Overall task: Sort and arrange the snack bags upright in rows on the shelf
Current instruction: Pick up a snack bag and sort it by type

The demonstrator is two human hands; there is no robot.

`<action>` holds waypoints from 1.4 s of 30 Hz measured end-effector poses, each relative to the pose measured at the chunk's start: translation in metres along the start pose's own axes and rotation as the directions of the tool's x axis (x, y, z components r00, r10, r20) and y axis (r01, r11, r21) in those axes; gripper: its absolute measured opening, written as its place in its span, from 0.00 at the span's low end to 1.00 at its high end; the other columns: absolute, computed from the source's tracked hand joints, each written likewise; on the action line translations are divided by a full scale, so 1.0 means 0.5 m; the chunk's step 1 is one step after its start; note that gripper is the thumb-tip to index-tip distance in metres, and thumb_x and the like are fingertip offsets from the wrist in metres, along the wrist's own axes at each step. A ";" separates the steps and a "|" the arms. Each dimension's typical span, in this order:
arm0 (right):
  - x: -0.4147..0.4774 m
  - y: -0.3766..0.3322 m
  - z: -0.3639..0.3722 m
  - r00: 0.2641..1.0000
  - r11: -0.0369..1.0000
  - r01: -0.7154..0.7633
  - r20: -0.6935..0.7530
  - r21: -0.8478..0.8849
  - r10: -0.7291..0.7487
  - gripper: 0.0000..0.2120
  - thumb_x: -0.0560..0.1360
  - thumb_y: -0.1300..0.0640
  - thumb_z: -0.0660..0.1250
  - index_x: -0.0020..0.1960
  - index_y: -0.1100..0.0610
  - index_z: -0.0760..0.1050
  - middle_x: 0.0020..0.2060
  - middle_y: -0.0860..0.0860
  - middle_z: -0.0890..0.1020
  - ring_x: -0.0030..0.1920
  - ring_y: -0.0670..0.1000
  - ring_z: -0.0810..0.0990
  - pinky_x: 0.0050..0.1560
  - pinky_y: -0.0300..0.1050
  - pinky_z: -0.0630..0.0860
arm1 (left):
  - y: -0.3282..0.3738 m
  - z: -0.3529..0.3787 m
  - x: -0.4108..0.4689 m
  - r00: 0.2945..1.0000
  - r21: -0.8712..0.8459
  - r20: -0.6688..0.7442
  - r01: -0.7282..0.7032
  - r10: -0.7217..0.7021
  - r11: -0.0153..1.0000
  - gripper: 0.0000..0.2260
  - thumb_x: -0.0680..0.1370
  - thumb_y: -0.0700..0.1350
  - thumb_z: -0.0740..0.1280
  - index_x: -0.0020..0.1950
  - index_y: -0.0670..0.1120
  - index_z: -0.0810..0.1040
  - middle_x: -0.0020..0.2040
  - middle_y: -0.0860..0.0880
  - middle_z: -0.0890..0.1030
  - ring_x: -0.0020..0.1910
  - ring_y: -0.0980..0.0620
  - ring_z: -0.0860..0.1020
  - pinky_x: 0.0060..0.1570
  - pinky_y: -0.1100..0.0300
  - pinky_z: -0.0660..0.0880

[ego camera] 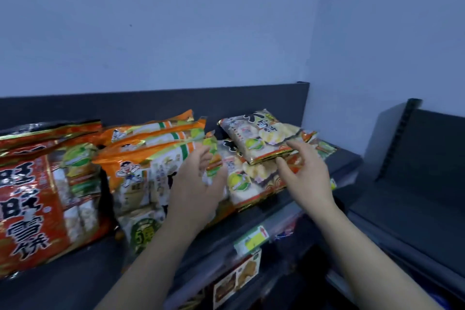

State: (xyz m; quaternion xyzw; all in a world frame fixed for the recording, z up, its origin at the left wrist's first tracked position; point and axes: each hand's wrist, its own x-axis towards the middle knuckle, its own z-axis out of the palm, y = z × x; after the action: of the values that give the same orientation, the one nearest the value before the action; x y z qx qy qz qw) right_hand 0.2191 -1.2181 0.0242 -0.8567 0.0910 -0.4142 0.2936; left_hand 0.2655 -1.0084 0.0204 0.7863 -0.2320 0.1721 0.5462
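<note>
Fingers (295, 146) of the right hand (307, 171) were spread wide at the near corner of a pale snack bag (256, 137) on a dark shelf (83, 274).

Forefinger lay on top of that corner and thumb sat under its edge; whether they pinched it could not be told. The bag, printed with rice crackers and a green seal, lay face up and tilted on a flat pile of like bags (251, 181) at the shelf's right end; foreshortening hid its long axis. The left hand (198, 178), fingers loosely curved and gripping nothing, rested against the right edge of three orange bags (151, 168) standing upright one behind another mid-shelf, long axes vertical. Red bags (30, 196) stood upright at the left. A price tag (251, 236) hung on the front rail.
</note>
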 end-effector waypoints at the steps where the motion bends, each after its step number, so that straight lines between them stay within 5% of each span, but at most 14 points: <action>1: 0.021 0.033 -0.015 0.999 0.999 -0.034 -0.010 -0.011 0.034 0.18 0.75 0.57 0.70 0.65 0.58 0.75 0.62 0.51 0.78 0.64 0.50 0.73 0.62 0.35 0.64 | 0.004 0.034 0.014 1.000 0.004 0.017 0.009 -0.010 1.000 0.24 0.78 0.53 0.68 0.72 0.50 0.69 0.63 0.53 0.77 0.60 0.57 0.75 0.61 0.56 0.74; 8: 0.201 0.295 -0.108 0.968 0.967 -0.243 0.037 -0.079 0.246 0.21 0.78 0.52 0.68 0.68 0.60 0.73 0.65 0.55 0.76 0.67 0.54 0.73 0.58 0.39 0.64 | 0.034 0.291 0.132 0.998 0.141 0.041 0.034 -0.041 0.989 0.25 0.77 0.54 0.67 0.73 0.49 0.69 0.69 0.52 0.74 0.67 0.52 0.71 0.65 0.53 0.70; 12: 0.289 0.412 -0.129 0.946 0.952 -0.280 0.136 -0.123 0.296 0.25 0.78 0.48 0.65 0.71 0.60 0.70 0.69 0.56 0.74 0.69 0.54 0.70 0.66 0.46 0.66 | 0.029 0.406 0.214 0.988 0.302 -0.005 0.149 -0.155 0.942 0.30 0.76 0.59 0.66 0.75 0.50 0.65 0.73 0.48 0.69 0.72 0.46 0.66 0.68 0.46 0.67; 17: 0.390 0.459 -0.100 0.922 0.978 -0.184 0.328 -0.104 0.208 0.26 0.79 0.44 0.63 0.72 0.57 0.70 0.69 0.52 0.74 0.68 0.52 0.72 0.64 0.46 0.68 | -0.004 0.459 0.315 0.881 0.307 -0.042 0.460 -0.471 0.833 0.35 0.76 0.62 0.65 0.73 0.40 0.64 0.70 0.39 0.71 0.67 0.38 0.71 0.59 0.49 0.70; 21: 0.443 0.447 -0.035 0.840 0.993 -0.058 0.533 -0.099 0.102 0.27 0.79 0.41 0.60 0.72 0.56 0.69 0.67 0.51 0.76 0.66 0.52 0.73 0.69 0.52 0.67 | -0.025 0.467 0.361 0.801 0.172 -0.137 0.599 -0.583 0.782 0.37 0.73 0.62 0.70 0.69 0.36 0.65 0.65 0.38 0.74 0.63 0.38 0.74 0.61 0.48 0.72; 23: 0.459 0.434 -0.004 0.787 0.993 -0.112 0.607 -0.041 0.113 0.27 0.78 0.39 0.60 0.69 0.57 0.72 0.61 0.51 0.78 0.61 0.52 0.76 0.63 0.50 0.71 | -0.028 0.471 0.374 0.768 0.108 -0.133 0.640 -0.627 0.761 0.38 0.71 0.63 0.72 0.67 0.37 0.67 0.60 0.40 0.76 0.58 0.39 0.75 0.58 0.48 0.73; 25: 0.468 0.426 0.024 0.768 0.987 -0.162 0.630 0.013 0.118 0.24 0.77 0.40 0.63 0.54 0.61 0.78 0.43 0.52 0.77 0.44 0.49 0.77 0.45 0.47 0.71 | -0.033 0.470 0.382 0.751 0.018 -0.111 0.656 -0.651 0.754 0.36 0.68 0.64 0.75 0.61 0.37 0.71 0.53 0.43 0.78 0.51 0.41 0.78 0.54 0.48 0.77; 27: 0.470 0.420 0.040 0.784 0.978 -0.198 0.610 0.071 0.115 0.24 0.74 0.40 0.67 0.42 0.64 0.76 0.34 0.51 0.72 0.34 0.49 0.73 0.38 0.45 0.67 | -0.037 0.464 0.386 0.768 -0.039 -0.122 0.629 -0.628 0.777 0.34 0.64 0.64 0.77 0.55 0.39 0.75 0.50 0.43 0.82 0.47 0.42 0.81 0.51 0.46 0.79; 29: 0.471 0.411 0.040 0.804 0.958 -0.230 0.588 0.173 0.086 0.22 0.73 0.42 0.70 0.41 0.63 0.78 0.31 0.52 0.74 0.31 0.48 0.73 0.35 0.44 0.68 | -0.025 0.455 0.395 0.807 -0.108 -0.152 0.561 -0.571 0.821 0.29 0.64 0.60 0.79 0.54 0.42 0.77 0.48 0.43 0.84 0.43 0.43 0.83 0.48 0.44 0.81; 33: 0.500 0.410 -0.001 0.854 0.841 -0.342 0.511 0.418 0.093 0.08 0.74 0.52 0.72 0.51 0.54 0.84 0.43 0.48 0.87 0.43 0.51 0.85 0.47 0.50 0.82 | 0.049 0.467 0.440 0.917 -0.157 -0.176 0.333 -0.358 0.930 0.27 0.63 0.59 0.79 0.57 0.49 0.78 0.50 0.51 0.84 0.46 0.50 0.83 0.49 0.48 0.81; 38: 0.578 0.471 -0.057 0.880 0.753 -0.446 0.391 0.483 0.270 0.23 0.69 0.48 0.77 0.59 0.52 0.75 0.53 0.52 0.82 0.48 0.52 0.84 0.51 0.55 0.82 | 0.129 0.561 0.479 0.975 -0.219 -0.138 0.140 -0.173 0.966 0.22 0.70 0.53 0.77 0.59 0.54 0.72 0.50 0.59 0.80 0.47 0.62 0.79 0.41 0.66 0.74; 42: 0.656 0.526 -0.112 0.876 0.706 -0.474 0.358 0.526 0.323 0.26 0.69 0.54 0.78 0.60 0.54 0.68 0.50 0.55 0.82 0.40 0.49 0.84 0.34 0.44 0.81 | 0.159 0.659 0.538 0.992 -0.202 -0.062 0.095 -0.110 0.975 0.22 0.73 0.53 0.75 0.60 0.54 0.66 0.50 0.62 0.77 0.45 0.66 0.76 0.39 0.70 0.69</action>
State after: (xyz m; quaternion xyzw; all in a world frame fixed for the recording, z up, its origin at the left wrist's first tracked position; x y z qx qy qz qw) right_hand 0.4093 -1.5864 0.1145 -0.7216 0.1036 -0.2412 0.6406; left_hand 0.4510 -1.3889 0.1099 0.7321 -0.1871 0.1479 0.6380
